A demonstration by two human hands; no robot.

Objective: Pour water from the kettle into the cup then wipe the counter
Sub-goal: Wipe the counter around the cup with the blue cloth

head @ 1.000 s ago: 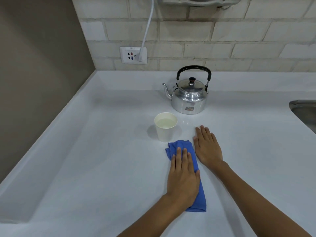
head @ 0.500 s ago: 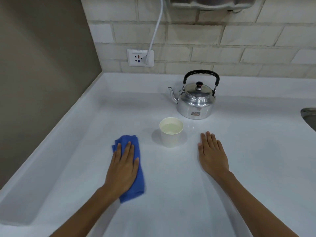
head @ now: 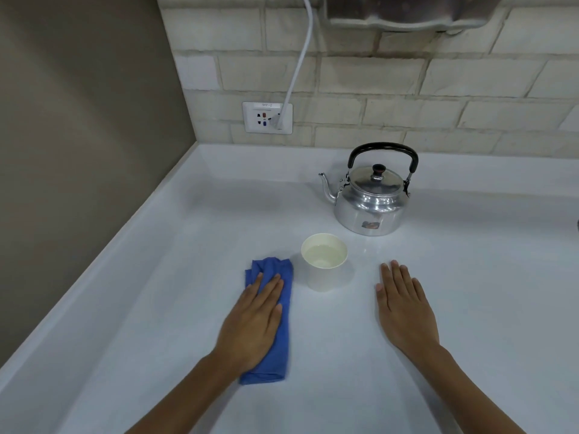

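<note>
**On the white bench: cloth under the left hand, cup filled**

Near the middle of the white bench (head: 470, 308) stands a paper cup (head: 324, 262), upright, with pale liquid in it. Behind it and slightly to the right sits a shiny metal kettle (head: 369, 200), lid on, black handle raised, spout pointing left; kettle and cup are near each other but apart.

Just left of the cup lies a folded blue cloth (head: 273, 321), a long strip running toward the person. The left hand (head: 253, 321) lies flat on top of it, fingers straight and together, its grip not closed around the cloth but pressing down on it. The right hand (head: 404, 308) rests palm down on the bare bench to the right of the cup, fingers extended, grip open and holding nothing.

On the tiled back wall a white socket (head: 267, 117) carries a plugged-in white cable (head: 297, 67) running upward.
</note>
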